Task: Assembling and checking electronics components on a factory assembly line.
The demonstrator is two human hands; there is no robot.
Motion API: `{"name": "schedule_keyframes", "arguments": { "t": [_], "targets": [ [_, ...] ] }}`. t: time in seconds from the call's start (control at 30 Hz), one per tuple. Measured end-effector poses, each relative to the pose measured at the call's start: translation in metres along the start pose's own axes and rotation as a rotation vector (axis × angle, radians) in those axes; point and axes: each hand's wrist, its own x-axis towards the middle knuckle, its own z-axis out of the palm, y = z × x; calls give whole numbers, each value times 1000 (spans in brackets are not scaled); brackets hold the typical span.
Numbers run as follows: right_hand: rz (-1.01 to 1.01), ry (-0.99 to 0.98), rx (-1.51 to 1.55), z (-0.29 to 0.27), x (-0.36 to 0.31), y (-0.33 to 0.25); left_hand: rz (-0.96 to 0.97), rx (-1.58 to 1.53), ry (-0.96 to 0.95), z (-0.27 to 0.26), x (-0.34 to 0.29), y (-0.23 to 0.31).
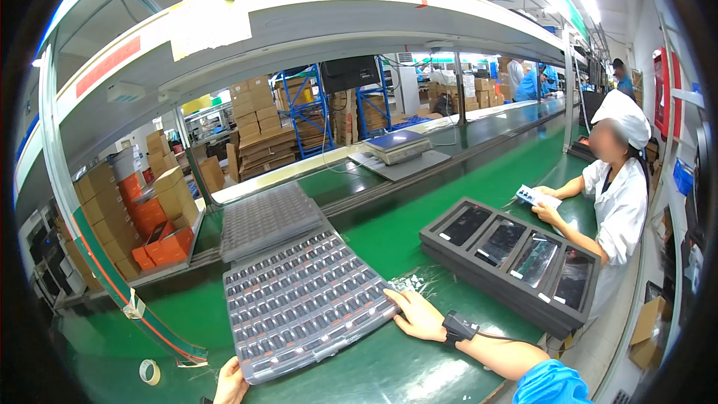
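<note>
Green conveyor matting [419, 202] carries the work. Right hand [420, 316] lies flat, fingers spread, on the grey moulded plastic tray of small dark parts [303, 301]; left hand [230, 381] touches its near edge, grip hidden. Every visible pocket looks filled; 1 identical tray [265, 217] waits behind.

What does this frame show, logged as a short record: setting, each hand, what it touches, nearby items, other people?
setting: green workbench on a factory line
left hand: at the near left edge of the grey compartment tray, fingers on it
right hand: resting flat on the tray's right edge, wrist strap worn
tray contents: rows of small dark parts
behind it: second grey tray
right of it: black foam tray with four dark screens
also: tape roll, scale
other people: co-worker in white coat holding a small card
</note>
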Motion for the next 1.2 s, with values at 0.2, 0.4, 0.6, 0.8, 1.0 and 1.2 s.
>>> {"name": "schedule_keyframes", "arguments": {
  "t": [0.2, 0.4, 0.6, 0.8, 1.0, 1.2],
  "targets": [
    [-29, 39, 9, 2, -2, 1, 39, 14, -17, 1, -1, 0],
    [-12, 25, 7, 3, -1, 2, 34, 30, -16, -1, 1, 0],
    [-11, 26, 1, 2, -2, 1, 59, 53, -8, 1, -1, 0],
    [-21, 33, 9, 2, -2, 1, 47, 49, 21, 2, 0, -1],
    [-15, 30, 6, 4, -2, 3, 37, 63, 28, -3, 0, -4],
    [-4, 23, 13, 2, -2, 1, 51, 48, 18, -1, -1, -3]
  ]
}}
